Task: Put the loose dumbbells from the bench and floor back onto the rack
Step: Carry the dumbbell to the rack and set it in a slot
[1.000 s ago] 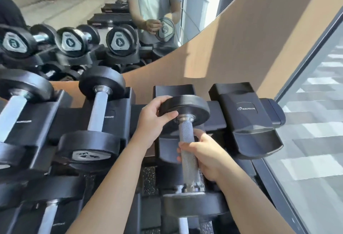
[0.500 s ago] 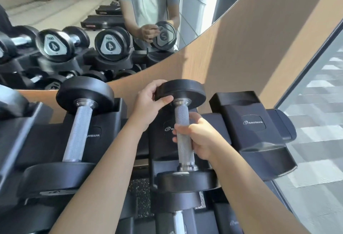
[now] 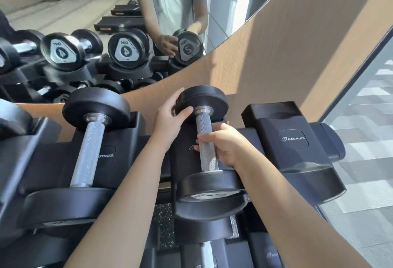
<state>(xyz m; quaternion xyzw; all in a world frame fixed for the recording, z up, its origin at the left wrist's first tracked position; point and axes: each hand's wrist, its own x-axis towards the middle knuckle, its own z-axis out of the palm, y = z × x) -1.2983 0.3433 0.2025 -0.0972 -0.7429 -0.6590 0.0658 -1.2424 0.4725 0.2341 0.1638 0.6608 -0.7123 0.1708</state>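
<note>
Both hands hold one dumbbell (image 3: pixel 212 184); the left hand (image 3: pixel 170 118) curls around its far head; the right hand (image 3: pixel 225 146) wraps its metal handle. It lies along a cradle of the rack (image 3: pixel 297 152), just right of another dumbbell (image 3: pixel 89 148).

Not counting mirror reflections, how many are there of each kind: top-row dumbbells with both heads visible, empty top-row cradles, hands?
Dumbbells: 2 (held dumbbell, racked dumbbell)
Empty cradle: 1
Hands: 2 (left hand, right hand)
Total: 5

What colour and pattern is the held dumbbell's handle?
Silver knurled metal handle, clearest in the head view.
</note>
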